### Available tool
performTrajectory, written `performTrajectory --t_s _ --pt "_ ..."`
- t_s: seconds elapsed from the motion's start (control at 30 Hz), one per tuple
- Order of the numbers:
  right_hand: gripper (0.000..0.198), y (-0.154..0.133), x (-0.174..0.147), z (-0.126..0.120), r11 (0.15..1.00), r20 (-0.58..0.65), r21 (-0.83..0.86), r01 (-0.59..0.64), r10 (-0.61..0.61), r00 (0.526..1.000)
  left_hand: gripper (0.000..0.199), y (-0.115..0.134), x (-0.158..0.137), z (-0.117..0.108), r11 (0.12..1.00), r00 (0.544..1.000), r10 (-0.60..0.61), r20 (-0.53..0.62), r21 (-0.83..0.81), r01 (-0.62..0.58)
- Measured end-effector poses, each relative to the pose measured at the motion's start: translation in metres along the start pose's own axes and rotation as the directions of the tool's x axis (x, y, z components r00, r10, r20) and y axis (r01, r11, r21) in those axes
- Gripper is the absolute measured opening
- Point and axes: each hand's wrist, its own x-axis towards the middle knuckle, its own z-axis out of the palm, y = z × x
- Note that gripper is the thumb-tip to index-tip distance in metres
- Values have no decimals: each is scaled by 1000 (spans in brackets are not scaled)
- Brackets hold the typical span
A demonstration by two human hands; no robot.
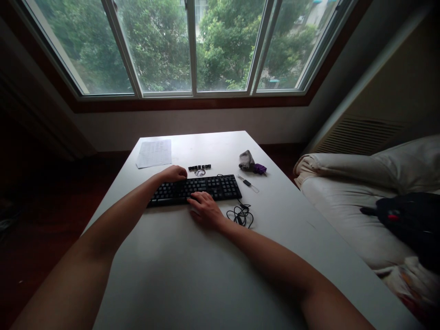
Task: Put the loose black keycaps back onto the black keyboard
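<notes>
A black keyboard (202, 187) lies flat across the white table. At its back left part is my left hand (174, 173), fingers curled down; whatever may be inside them is hidden. My right hand (205, 208) rests at the front edge near the middle, its fingers stretched and apart, the tips touching the keys. Behind the keyboard stands a row of several loose black keycaps (199, 167), with a small ring-shaped item (200, 173) just in front of them. Right of the keyboard lies a wire keycap puller (247, 183) with a dark handle.
A coiled black cable (241, 215) sits by the keyboard's front right corner. Grey cloth (246, 160) and a purple bundle (259, 169) lie at the back right. A printed paper sheet (154, 153) is at the back left. A sofa (330, 201) holding a dark bag (412, 220) flanks the table.
</notes>
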Motion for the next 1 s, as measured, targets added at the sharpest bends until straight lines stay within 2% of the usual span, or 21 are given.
performTrajectory --t_s 0.2,0.37,0.7,0.8,1.0 --pt "48 -1 0 -1 1000 5 -2 -8 8 1000 34 -1 -2 4 997 1000 4 4 -76 -3" --pt "48 -1 0 -2 1000 12 3 -6 6 1000 33 -5 -2 8 998 999 -36 -11 -53 36" --pt "49 -2 0 -3 1000 19 12 -7 7 1000 22 18 -12 6 987 996 4 -93 162 12" --pt "49 -3 0 -4 1000 17 17 -11 11 1000 22 18 -14 8 992 994 -22 -107 122 36" --pt "48 -3 0 -3 1000 10 8 -4 4 1000 29 4 -11 17 995 990 -81 -112 -66 74"
